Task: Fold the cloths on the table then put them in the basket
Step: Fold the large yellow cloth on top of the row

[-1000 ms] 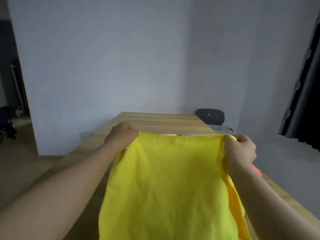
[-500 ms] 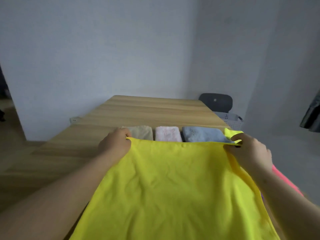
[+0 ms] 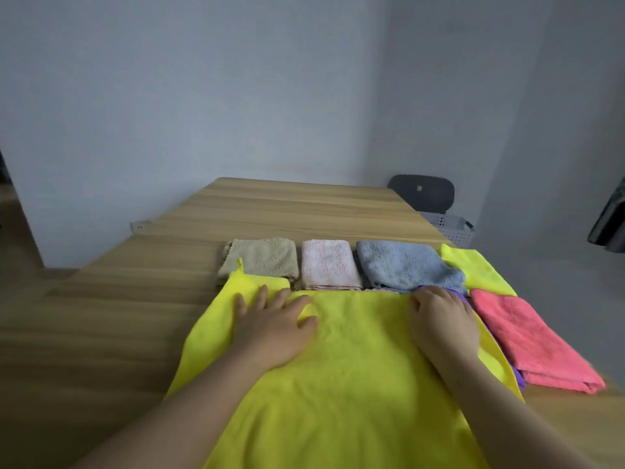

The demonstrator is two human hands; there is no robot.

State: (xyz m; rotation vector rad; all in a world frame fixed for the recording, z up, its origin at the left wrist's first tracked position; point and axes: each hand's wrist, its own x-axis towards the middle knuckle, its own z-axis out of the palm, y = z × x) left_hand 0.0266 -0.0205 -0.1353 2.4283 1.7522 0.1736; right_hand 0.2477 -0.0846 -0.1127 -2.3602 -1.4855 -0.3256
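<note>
Left hand [image 3: 274, 328] is lying flat, fingers spread wide, on the yellow cloth [image 3: 338, 384] — right hand [image 3: 441, 321] is resting curled at its far right edge, gripping nothing visible. Cloth is lying spread on the worktop [image 3: 135, 316], touching folded beige [image 3: 260, 257], pink [image 3: 328, 264], blue [image 3: 406, 265] cloths. Basket [image 3: 453, 228] is sitting beyond the worktop's far right corner.

Wooden table [image 3: 142, 319] under yellow cloth [image 3: 341, 384] and folded towels [image 3: 329, 264]
</note>
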